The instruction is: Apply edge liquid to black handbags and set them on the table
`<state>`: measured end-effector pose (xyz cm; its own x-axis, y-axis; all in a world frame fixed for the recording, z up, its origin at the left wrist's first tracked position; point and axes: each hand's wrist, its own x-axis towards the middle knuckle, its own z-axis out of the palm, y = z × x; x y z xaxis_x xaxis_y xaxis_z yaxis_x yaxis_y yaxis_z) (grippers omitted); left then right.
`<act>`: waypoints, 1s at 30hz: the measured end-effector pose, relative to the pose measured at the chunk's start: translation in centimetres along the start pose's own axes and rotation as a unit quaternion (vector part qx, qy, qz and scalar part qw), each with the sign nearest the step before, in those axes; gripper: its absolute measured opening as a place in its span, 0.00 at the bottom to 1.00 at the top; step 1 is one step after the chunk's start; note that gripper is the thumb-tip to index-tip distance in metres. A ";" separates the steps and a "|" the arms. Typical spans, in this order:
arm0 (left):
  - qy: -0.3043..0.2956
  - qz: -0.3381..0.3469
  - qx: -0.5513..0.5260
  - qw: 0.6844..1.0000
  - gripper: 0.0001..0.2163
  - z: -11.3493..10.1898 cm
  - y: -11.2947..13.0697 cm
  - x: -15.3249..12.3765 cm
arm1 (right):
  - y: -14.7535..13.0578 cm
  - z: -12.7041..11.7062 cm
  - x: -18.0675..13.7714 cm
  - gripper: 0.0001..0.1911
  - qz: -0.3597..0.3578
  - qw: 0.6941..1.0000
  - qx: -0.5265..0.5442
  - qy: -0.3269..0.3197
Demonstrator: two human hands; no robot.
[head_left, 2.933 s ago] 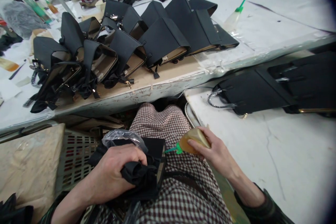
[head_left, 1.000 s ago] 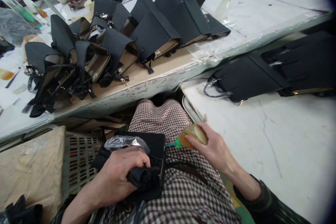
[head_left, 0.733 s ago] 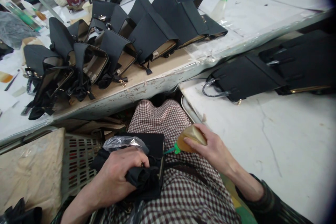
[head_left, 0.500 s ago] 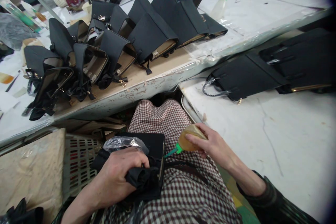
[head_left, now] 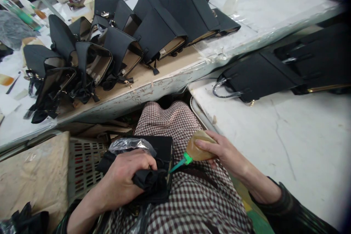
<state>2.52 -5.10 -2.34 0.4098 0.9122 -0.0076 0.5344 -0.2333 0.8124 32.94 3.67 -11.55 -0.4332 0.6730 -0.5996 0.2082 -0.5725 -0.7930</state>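
My left hand (head_left: 124, 179) is clamped on the black bag (head_left: 153, 168) in my lap; my right hand (head_left: 222, 150) squeezes the glue bottle (head_left: 196, 150), its nozzle at the bag's edge. I judge gluing underway here, with a row of bags (head_left: 137, 40) waiting on the worktop (head_left: 170, 80).

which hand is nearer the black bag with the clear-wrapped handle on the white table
Right. The right hand, holding the glue bottle, sits just below the black bag near the table's edge; the left hand is farther off, gripping the black piece on the lap.
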 end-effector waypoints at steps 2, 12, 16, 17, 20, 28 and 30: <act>0.001 -0.001 0.000 1.000 0.11 0.0 0.0 0.0 | -0.3 0.3 -0.6 0.19 0.003 0.999 0.047 -0.021; 0.011 0.003 -0.008 1.000 0.10 0.0 -0.1 0.1 | -1.1 2.1 -3.9 0.16 -0.010 0.985 0.167 -0.038; 0.013 0.009 -0.011 1.000 0.11 0.0 0.1 0.3 | -0.6 1.3 -3.2 0.19 -0.004 0.995 0.095 -0.011; 0.013 0.009 -0.010 1.000 0.11 0.0 0.2 0.4 | -0.6 1.1 -2.9 0.20 -0.003 0.998 0.064 -0.002; 0.014 0.009 -0.011 1.000 0.10 0.0 0.2 0.5 | -0.8 0.6 -2.1 0.23 -0.010 0.999 -0.027 0.036; 0.012 -0.004 -0.012 1.000 0.10 0.0 -0.2 0.3 | -0.5 0.7 -1.9 0.28 -0.019 0.985 -0.143 0.099; 0.014 -0.001 -0.011 1.000 0.10 -0.1 -0.1 0.3 | -0.7 0.7 -2.4 0.26 -0.022 0.988 -0.125 0.088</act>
<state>2.52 -4.81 -2.40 0.3879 0.9217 0.0069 0.5181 -0.2242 0.8254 33.26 2.12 -9.45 -0.2923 0.7775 -0.5568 0.4120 -0.4231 -0.8070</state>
